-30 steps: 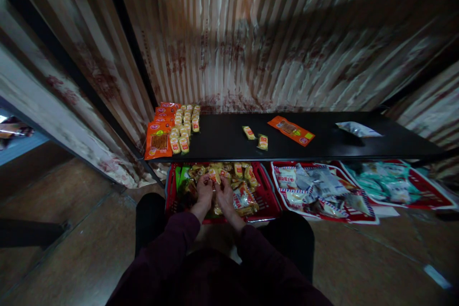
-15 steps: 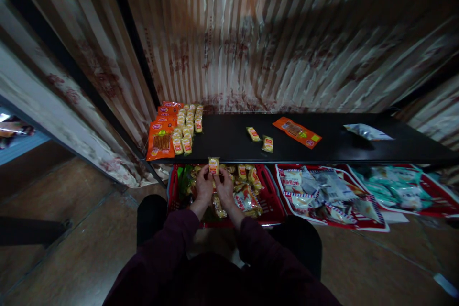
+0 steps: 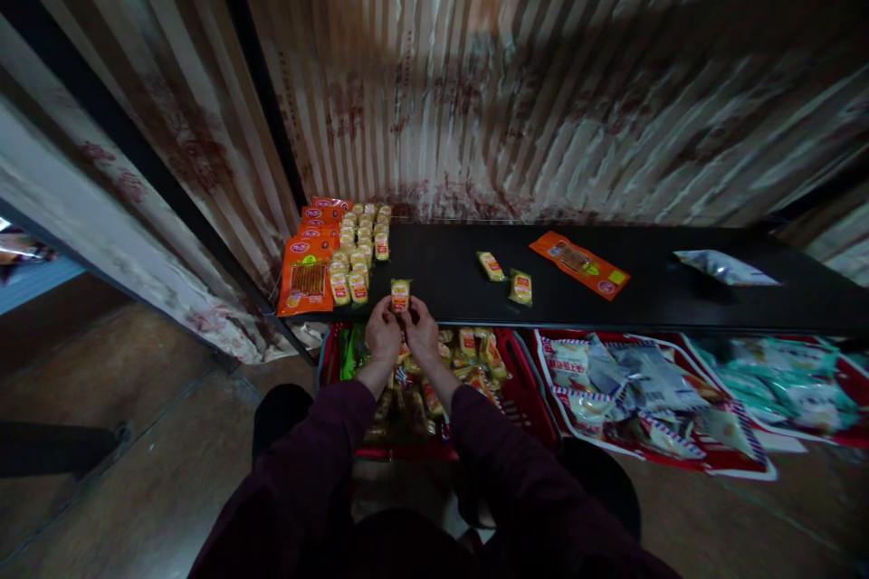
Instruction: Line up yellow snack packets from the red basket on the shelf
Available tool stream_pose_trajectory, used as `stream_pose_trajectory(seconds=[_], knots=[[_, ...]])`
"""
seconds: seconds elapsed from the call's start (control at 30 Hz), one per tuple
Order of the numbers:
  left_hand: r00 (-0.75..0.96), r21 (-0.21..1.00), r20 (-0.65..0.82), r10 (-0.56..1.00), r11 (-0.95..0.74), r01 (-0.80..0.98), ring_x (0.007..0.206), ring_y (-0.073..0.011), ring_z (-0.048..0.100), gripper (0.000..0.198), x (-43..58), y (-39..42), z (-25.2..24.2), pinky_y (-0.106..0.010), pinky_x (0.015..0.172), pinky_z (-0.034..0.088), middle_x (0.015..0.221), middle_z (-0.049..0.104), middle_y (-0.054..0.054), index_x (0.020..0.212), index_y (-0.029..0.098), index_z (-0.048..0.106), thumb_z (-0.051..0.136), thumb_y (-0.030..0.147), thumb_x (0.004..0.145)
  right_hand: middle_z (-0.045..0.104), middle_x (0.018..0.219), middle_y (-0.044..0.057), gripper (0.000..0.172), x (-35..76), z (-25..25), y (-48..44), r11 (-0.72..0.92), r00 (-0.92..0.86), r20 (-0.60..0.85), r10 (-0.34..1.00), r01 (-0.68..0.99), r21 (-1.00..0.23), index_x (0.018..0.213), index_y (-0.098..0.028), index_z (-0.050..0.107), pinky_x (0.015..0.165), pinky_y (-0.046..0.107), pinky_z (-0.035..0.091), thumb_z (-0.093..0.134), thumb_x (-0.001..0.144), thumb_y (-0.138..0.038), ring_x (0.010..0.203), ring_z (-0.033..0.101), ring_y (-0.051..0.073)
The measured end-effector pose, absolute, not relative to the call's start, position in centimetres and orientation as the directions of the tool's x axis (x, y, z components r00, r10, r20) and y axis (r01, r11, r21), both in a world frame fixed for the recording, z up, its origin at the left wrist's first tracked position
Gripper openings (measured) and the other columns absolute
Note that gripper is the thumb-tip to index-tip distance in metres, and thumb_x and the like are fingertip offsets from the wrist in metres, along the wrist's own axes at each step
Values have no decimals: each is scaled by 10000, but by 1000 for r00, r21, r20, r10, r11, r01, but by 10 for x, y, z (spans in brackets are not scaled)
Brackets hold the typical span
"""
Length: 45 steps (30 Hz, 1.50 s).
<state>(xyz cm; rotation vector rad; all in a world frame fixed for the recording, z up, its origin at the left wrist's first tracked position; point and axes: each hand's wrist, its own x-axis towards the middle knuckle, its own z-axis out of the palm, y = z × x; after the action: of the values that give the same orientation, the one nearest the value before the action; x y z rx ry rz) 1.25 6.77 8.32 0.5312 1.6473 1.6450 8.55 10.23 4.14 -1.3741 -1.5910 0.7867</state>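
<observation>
A small yellow wrapped snack [image 3: 400,294] with a red label is held upright between my two hands at the front edge of the black shelf [image 3: 441,280]. My left hand [image 3: 384,330] pinches its lower left side. On the lower right, the fingers of my right hand [image 3: 421,330] grip the same packet. Left of my hands, rows of matching yellow snacks [image 3: 358,285] stand beside orange packets [image 3: 305,276]. Beneath my hands, a red basket [image 3: 526,389] holds more of the yellow snacks and a green packet [image 3: 351,353].
Two loose yellow snacks [image 3: 520,288], an orange packet [image 3: 580,264] and a silvery packet [image 3: 723,267] lie along the shelf. Lower right, a second basket [image 3: 740,466] holds white packets, and another holds teal packets [image 3: 791,389]. A dark post [image 3: 258,63] rises at the left.
Both hands have moved up and forward with the yellow snack, from above the basket to the shelf's front edge. The view has shifted slightly.
</observation>
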Motion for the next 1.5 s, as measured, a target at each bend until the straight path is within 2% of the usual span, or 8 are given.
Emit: stream_pose_trajectory(seconds=[0.23,0.4,0.53,0.77,1.1,1.27,1.5], knots=[[-661,975,-204,722,92,-200,1054,-198,567,256,-1,100,81,-277,995,367,978,680,-40,838,223,672,568,29,707,698,1006,83,290,72,47,131,195,-64,187,980,471,-860,1095,-184,600,805,326,498,497,841,-279,872,652,204],[-664,983,-184,724,134,-127,1051,-198,563,263,-7,120,79,-283,1021,336,1026,670,-39,900,225,658,554,47,737,699,992,83,279,62,49,152,164,-68,151,986,521,-838,1085,-176,605,777,308,496,505,829,-225,851,654,204],[-679,978,-207,704,121,-172,1076,-198,555,238,-10,135,75,-283,1033,316,1051,662,-41,905,226,646,559,69,749,708,951,63,278,54,47,165,182,-67,173,983,521,-834,1076,-186,612,735,285,497,504,821,-218,800,648,187],[-690,980,-198,696,121,-159,1078,-192,560,217,-13,150,68,-271,996,349,1056,654,-55,942,222,623,559,105,772,700,995,89,323,46,43,180,164,-67,152,986,531,-831,1112,-162,605,772,306,491,505,811,-224,839,644,200],[-652,938,-81,754,279,207,1134,-179,552,341,-16,156,61,-300,1004,381,1222,610,-96,1177,170,543,392,205,874,687,987,78,328,42,36,187,193,-87,173,981,545,-816,1093,-164,612,773,310,484,491,807,-268,814,616,187],[-654,922,-55,755,290,258,1203,-189,518,390,-16,161,55,-309,1027,372,1292,571,-117,1241,153,509,375,240,885,666,1008,93,339,41,29,194,265,-95,253,963,522,-811,1073,-157,624,855,347,466,505,762,-218,898,593,208],[-645,914,-40,764,289,285,1251,-212,481,428,-15,165,65,-337,1046,359,1337,530,-140,1284,133,475,369,255,888,645,1030,105,341,36,26,206,257,-94,245,965,525,-811,1078,-148,619,892,370,457,495,771,-229,954,571,226]])
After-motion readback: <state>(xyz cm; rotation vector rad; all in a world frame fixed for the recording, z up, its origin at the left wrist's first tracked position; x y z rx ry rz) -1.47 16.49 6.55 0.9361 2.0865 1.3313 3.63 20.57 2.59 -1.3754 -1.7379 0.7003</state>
